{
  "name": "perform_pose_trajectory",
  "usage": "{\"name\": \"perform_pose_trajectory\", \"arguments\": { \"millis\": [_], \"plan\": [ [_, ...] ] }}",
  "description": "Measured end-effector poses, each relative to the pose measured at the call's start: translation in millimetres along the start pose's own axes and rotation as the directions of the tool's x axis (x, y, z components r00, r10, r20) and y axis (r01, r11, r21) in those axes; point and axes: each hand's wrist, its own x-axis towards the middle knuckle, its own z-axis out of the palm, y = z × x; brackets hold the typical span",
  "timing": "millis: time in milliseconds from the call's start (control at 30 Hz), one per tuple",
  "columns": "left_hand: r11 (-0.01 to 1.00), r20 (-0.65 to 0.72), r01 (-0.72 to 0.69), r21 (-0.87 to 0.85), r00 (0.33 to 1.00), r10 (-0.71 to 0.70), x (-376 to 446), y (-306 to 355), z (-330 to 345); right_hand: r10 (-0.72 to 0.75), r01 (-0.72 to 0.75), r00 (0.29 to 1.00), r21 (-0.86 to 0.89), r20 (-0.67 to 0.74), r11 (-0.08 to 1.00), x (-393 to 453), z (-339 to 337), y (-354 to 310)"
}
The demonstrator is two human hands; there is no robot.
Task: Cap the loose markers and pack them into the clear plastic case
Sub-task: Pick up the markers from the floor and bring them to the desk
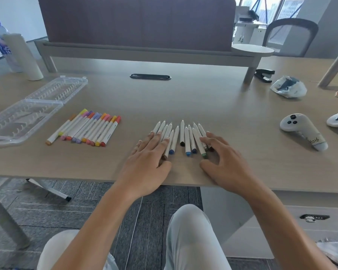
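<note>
Several uncapped white markers (pixel 185 136) lie side by side on the desk in front of me, bare tips pointing away. My left hand (pixel 150 158) rests flat with straight fingers on the left part of this row. My right hand (pixel 220 158) lies at the row's right side, fingertips touching the outer markers, thumb on the desk. Further left, a second row of capped markers (pixel 86 127) with orange, pink, purple and yellow caps lies slanted. The clear plastic case (pixel 29 110) sits open at the far left, both halves showing clip ridges and no markers inside.
The desk edge (pixel 86 177) runs just under my wrists. Two white game controllers (pixel 302 130) lie at the right, a crumpled plastic bag (pixel 288 86) and black stapler (pixel 264 75) behind them. A water bottle (pixel 0 41) and white roll (pixel 22 55) stand at the back left.
</note>
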Motion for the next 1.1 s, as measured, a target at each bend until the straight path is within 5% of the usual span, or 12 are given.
{"name": "perform_pose_trajectory", "arguments": {
  "millis": [400,733,1100],
  "plan": [
    [0.999,-0.178,-0.008,-0.034,0.984,0.002,6.4,-0.4,12.8,-0.05,0.042,0.988,-0.056,-0.148,0.998,7.6,13.5,6.3],
    [0.994,0.016,-0.107,-0.002,0.994,0.107,26.9,-5.5,5.9,-0.116,0.121,0.99,-0.054,0.081,0.991,20.5,1.0,5.4],
    [0.992,0.034,-0.127,-0.013,0.991,0.128,51.3,-8.6,10.5,-0.091,0.095,0.995,-0.103,0.046,0.99,43.7,7.9,5.6]
  ]
}}
